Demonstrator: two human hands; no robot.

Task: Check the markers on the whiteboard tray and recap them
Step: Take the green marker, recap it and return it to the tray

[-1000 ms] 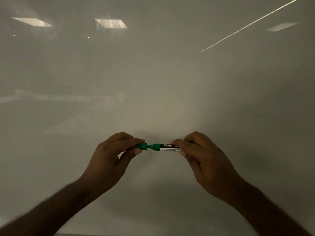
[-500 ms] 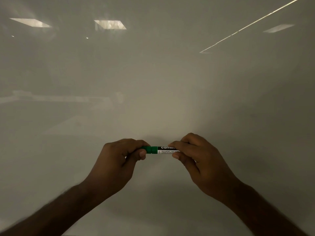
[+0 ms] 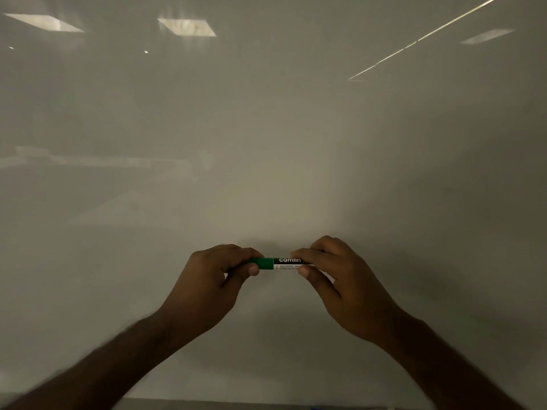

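I hold a green whiteboard marker [image 3: 283, 263] level in front of the whiteboard [image 3: 272, 128], low in the middle of the view. My left hand [image 3: 216, 288] pinches its green cap [image 3: 264, 263], which sits flush against the black-and-white "camlin" barrel. My right hand [image 3: 340, 279] grips the barrel's other end and hides it. No tip shows between cap and barrel.
The whiteboard fills nearly the whole view and mirrors ceiling lights [image 3: 186, 27]. Its lower edge and a strip of the tray [image 3: 266, 405] run along the bottom, with a small blue object [image 3: 407, 407] at the bottom right.
My hands have come together. The green cap, apart from the barrel with the neck showing a second ago, is now pushed onto the marker.
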